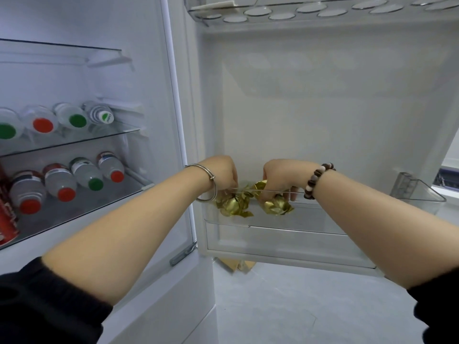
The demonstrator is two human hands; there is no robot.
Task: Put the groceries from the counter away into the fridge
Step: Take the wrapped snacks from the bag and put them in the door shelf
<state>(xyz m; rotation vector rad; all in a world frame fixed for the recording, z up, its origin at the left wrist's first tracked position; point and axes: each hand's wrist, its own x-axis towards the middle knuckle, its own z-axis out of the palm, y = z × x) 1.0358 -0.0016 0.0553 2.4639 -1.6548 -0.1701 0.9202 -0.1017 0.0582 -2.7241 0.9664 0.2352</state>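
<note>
Both my hands reach over the rim of a clear door bin (285, 219) on the open fridge door. My left hand (222, 173) curls down onto a gold foil-wrapped item (233, 206) lying in the bin's left end. My right hand (280, 176) grips a second gold foil-wrapped item (275, 206) just to the right of the first, with a piece of gold foil sticking up between the hands. My fingertips are hidden behind the bin's rim and the foil.
Fridge shelves (82, 140) on the left carry rows of lying bottles with red and green caps, and a red can (6, 214) at the far left. An egg tray (298, 11) sits atop the door. A small clear bin (417, 192) hangs at right.
</note>
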